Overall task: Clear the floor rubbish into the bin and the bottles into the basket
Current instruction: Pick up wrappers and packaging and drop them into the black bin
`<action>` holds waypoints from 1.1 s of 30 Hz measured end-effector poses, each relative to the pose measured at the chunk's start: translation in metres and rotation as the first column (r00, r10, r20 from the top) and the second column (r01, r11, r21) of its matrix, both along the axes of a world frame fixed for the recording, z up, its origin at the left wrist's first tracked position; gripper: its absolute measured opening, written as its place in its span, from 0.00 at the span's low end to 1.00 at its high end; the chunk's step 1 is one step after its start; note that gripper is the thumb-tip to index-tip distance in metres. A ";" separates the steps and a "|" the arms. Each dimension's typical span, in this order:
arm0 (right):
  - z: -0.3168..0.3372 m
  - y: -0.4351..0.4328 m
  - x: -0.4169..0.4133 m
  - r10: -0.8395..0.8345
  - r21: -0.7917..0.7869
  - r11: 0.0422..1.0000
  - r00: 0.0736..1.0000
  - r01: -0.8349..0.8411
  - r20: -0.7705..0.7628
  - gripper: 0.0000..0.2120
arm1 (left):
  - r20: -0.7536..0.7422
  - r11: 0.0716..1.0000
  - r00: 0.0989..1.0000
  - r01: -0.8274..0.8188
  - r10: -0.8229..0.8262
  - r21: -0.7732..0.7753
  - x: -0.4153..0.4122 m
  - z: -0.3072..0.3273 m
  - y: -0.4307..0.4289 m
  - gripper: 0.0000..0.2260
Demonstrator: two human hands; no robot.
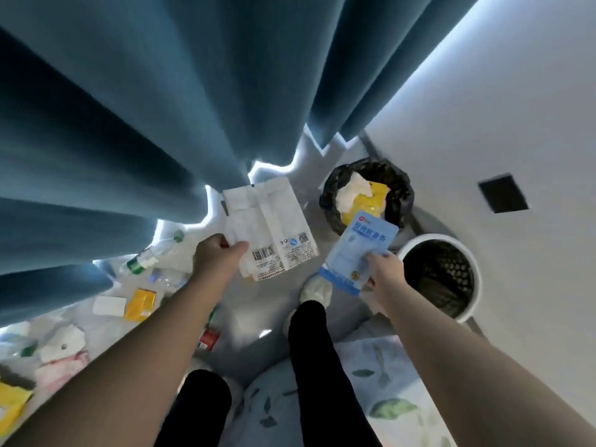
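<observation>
Well, the left hand [219,257] pinches the big white crinkly plastic wrapper [274,225] by its edge; the right hand [384,270] pinches the flat blue packet [362,250] by its corner, above the floor near the round black-bagged bin [402,188]. Both seem light and bendy

Both bare arms [129,366] stretch toward twelve o'clock. The left grip [219,258] pinches a white packet [274,221] at eleven; the right grip [385,272] pinches a blue packet [358,250] at one.

bin [329,191] mouth open, curtain [129,124] crowding left
</observation>
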State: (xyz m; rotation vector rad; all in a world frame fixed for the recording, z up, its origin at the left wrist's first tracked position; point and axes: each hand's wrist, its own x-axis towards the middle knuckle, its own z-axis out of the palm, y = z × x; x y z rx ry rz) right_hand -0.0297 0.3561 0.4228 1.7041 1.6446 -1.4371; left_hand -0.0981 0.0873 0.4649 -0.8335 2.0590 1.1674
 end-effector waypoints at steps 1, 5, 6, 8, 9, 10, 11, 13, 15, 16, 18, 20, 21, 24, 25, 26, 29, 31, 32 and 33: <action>-0.004 0.019 -0.001 -0.020 -0.004 1.000 1.000 0.020 -0.001 0.09 | 0.018 1.000 1.000 0.021 -0.021 -0.002 -0.008 -0.004 0.023 0.07; -0.028 0.086 -0.015 -0.093 -0.017 0.996 0.995 0.092 -0.021 0.07 | 0.065 0.994 0.992 0.106 -0.106 0.002 -0.039 -0.027 0.099 0.11; -0.035 0.098 -0.020 -0.087 -0.015 0.996 0.996 0.086 -0.022 0.07 | 0.064 0.991 0.989 0.136 -0.136 -0.007 -0.045 -0.035 0.113 0.08; -0.046 0.112 -0.028 -0.043 0.008 0.999 0.999 0.043 -0.016 0.08 | 0.053 0.980 0.980 0.193 -0.191 -0.039 -0.057 -0.049 0.131 0.05; -0.055 0.121 -0.031 -0.030 0.018 0.999 1.000 0.030 -0.002 0.09 | 0.046 0.972 0.973 0.229 -0.227 -0.056 -0.065 -0.059 0.142 0.04; -0.062 0.126 -0.034 -0.018 0.028 0.999 1.000 0.018 0.009 0.09 | 0.042 0.963 0.965 0.262 -0.259 -0.066 -0.070 -0.066 0.150 0.03; -0.067 0.128 -0.036 -0.010 0.035 0.999 1.000 0.009 0.017 0.09 | 0.043 0.955 0.957 0.289 -0.286 -0.073 -0.075 -0.071 0.155 0.03; -0.077 0.132 -0.040 0.013 0.043 0.999 0.999 -0.015 0.044 0.10 | 0.063 0.934 0.938 0.346 -0.341 -0.087 -0.084 -0.082 0.166 0.03; -0.089 0.138 -0.041 0.055 0.069 0.996 0.996 -0.060 0.069 0.09 | 0.086 0.914 0.919 0.392 -0.385 -0.106 -0.095 -0.099 0.183 0.03; -0.095 0.141 -0.041 0.092 0.091 0.991 0.993 -0.099 0.080 0.08 | 0.097 0.904 0.909 0.414 -0.404 -0.112 -0.100 -0.108 0.192 0.03; -0.110 0.149 -0.041 0.147 0.138 0.978 0.984 -0.159 0.097 0.08 | 0.114 0.872 0.880 0.474 -0.462 -0.126 -0.112 -0.131 0.211 0.04; -0.130 0.155 -0.043 0.185 0.180 0.962 0.976 -0.203 0.112 0.08 | 0.122 0.818 0.830 0.558 -0.545 -0.143 -0.123 -0.156 0.231 0.07; -0.142 0.159 -0.046 0.200 0.203 0.954 0.972 -0.222 0.122 0.08 | 0.122 0.782 0.796 0.605 -0.593 -0.150 -0.127 -0.170 0.240 0.08; -0.181 0.170 -0.055 0.247 0.279 0.919 0.958 -0.280 0.147 0.06 | 0.095 0.682 0.703 0.708 -0.705 -0.185 -0.135 -0.215 0.264 0.07; -0.193 0.173 -0.059 0.265 0.295 0.908 0.952 -0.299 0.150 0.05 | 0.086 0.664 0.688 0.720 -0.721 -0.200 -0.137 -0.229 0.271 0.07; -0.203 0.176 -0.064 0.280 0.297 0.902 0.948 -0.314 0.150 0.05 | 0.077 0.649 0.675 0.730 -0.734 -0.216 -0.137 -0.240 0.275 0.07; -0.225 0.180 -0.072 0.353 0.301 0.875 0.925 -0.380 0.142 0.05 | 0.040 0.547 0.580 0.787 -0.814 -0.285 -0.133 -0.265 0.287 0.07; -0.230 0.180 -0.073 0.427 0.316 0.835 0.893 -0.451 0.146 0.09 | 0.033 0.414 0.456 0.835 -0.889 -0.363 -0.128 -0.269 0.292 0.14; -0.229 0.180 -0.071 0.464 0.334 0.808 0.873 -0.486 0.149 0.13 | 0.033 0.317 0.364 0.850 -0.931 -0.420 -0.125 -0.267 0.293 0.20; -0.226 0.179 -0.068 0.501 0.364 0.771 0.850 -0.523 0.159 0.18 | 0.028 0.215 0.259 0.852 -0.965 -0.477 -0.122 -0.265 0.293 0.25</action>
